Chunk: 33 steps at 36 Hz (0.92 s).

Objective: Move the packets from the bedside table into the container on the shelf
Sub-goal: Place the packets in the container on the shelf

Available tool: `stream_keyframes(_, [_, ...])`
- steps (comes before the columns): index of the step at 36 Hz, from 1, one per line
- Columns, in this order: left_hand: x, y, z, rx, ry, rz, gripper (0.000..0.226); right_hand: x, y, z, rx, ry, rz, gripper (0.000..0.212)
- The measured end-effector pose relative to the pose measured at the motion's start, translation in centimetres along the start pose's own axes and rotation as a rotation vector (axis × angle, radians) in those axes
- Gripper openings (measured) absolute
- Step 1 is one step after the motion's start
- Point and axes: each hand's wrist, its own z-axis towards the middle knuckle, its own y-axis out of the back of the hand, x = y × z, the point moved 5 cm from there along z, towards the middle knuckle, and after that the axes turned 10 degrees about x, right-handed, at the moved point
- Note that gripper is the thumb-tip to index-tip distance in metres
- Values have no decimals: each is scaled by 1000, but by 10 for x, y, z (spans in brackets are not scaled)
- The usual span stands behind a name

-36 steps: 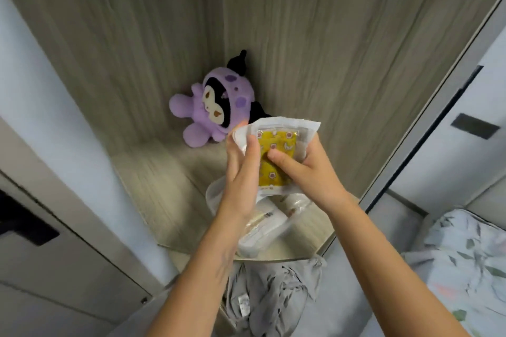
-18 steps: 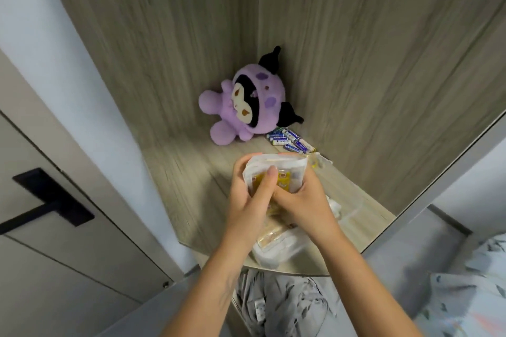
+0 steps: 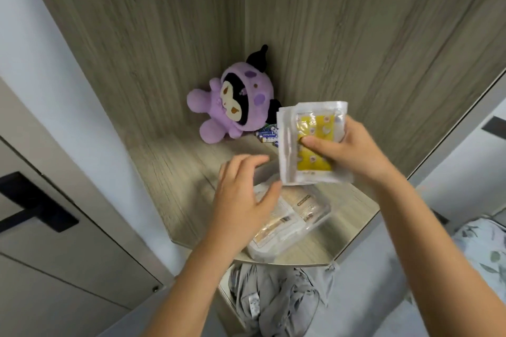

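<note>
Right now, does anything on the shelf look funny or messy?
A little. The purple plush toy lies tipped over in the back corner, and loose batteries are scattered beside it on the shelf. Nothing looks spilled or broken.

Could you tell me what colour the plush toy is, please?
Purple with black, in the head view: plush toy.

A purple plush toy [image 3: 232, 107] with a black hood and ears lies in the back corner against the wood-grain wall panels [image 3: 356, 35]. Just beside it to the right lie a few blue batteries [image 3: 267, 136]. A grey crumpled cloth [image 3: 276, 301] sits at the bottom. A black door handle [image 3: 35, 205] shows at left, a floral bedcover [image 3: 484, 249] at right.
</note>
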Motion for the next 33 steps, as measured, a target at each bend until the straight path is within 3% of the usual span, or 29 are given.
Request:
stream_keyframes(3, [8,-9,-8,155,4,218,36,5,24,5,-87,-155,-476,34])
stream_keyframes(6, [14,-22,-13,348,40,296,46,7,14,12,-28,-302,-1049,46])
stream_keyframes(11, [17,-25,-14,384,69,315,47,-11,-22,17,161,-384,-1437,44])
stream_keyframes(19, [22,-24,-14,394,60,287,49,-49,-45,22,253,-475,-1623,38])
stream_keyframes(25, [22,-25,-14,378,60,267,49,-43,-39,23,377,-551,-1290,40])
stream_keyframes(29, [23,-26,-14,383,63,270,49,-28,-28,18,221,-477,-1343,29])
stream_keyframes(33, [25,-26,-14,386,60,258,48,-30,-37,9,182,-457,-1504,18])
